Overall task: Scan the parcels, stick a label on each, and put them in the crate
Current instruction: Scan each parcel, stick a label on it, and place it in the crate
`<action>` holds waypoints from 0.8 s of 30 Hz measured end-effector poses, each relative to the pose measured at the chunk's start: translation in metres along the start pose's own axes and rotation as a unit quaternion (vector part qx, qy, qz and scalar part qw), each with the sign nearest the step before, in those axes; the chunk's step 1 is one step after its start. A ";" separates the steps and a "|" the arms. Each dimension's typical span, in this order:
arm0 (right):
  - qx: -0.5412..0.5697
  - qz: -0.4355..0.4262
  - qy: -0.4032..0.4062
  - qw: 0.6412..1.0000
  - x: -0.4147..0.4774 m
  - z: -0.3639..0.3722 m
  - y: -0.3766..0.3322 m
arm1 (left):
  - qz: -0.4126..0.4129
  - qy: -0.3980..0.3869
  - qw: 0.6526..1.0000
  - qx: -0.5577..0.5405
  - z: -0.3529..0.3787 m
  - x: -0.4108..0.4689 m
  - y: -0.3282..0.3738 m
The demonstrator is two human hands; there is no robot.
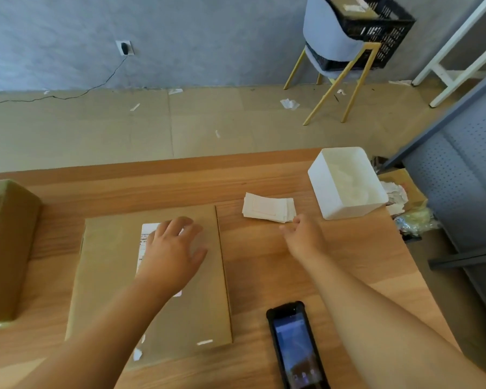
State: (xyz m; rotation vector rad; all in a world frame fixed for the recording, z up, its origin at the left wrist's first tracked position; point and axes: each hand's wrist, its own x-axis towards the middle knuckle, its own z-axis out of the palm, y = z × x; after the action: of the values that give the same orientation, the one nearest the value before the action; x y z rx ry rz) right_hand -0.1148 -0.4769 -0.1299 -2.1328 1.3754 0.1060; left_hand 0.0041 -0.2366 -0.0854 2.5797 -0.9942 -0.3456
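A flat cardboard parcel (110,276) lies on the wooden table (264,262) in front of me, with a white printed label (145,240) on its top. My left hand (173,251) rests flat on that label, fingers spread. My right hand (303,234) reaches to the near edge of a stack of white labels (267,207); its fingertips touch or nearly touch the stack, holding nothing that I can see. A black handheld scanner (295,346) lies screen up at the table's front. The black crate (376,26) sits on a chair beyond the table, a parcel inside it.
A taller brown box (6,248) stands at the table's left edge. A white plastic bin (348,183) stands at the back right of the table. The chair (331,60) has gold legs. Grey metal shelving (460,178) runs along the right. Paper scraps litter the floor.
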 end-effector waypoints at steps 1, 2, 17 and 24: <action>-0.004 -0.003 0.007 1.000 0.012 0.001 -0.004 | -0.009 -0.004 1.000 0.002 0.002 0.005 0.002; -0.008 -0.004 0.011 1.000 0.022 0.002 -0.008 | -0.014 0.000 1.000 0.003 0.004 0.008 0.002; 0.091 0.029 0.033 0.995 0.065 0.010 0.000 | -0.045 0.066 0.997 0.009 0.020 0.007 0.010; 0.054 0.021 0.049 0.997 0.050 -0.005 0.002 | -0.036 0.037 0.998 -0.022 0.015 0.007 0.009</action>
State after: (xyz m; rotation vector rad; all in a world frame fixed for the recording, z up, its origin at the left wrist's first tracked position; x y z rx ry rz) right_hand -0.0945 -0.5202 -0.1445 -2.0436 1.4491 -0.0561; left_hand -0.0008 -0.2512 -0.0958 2.5730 -0.8591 -0.2848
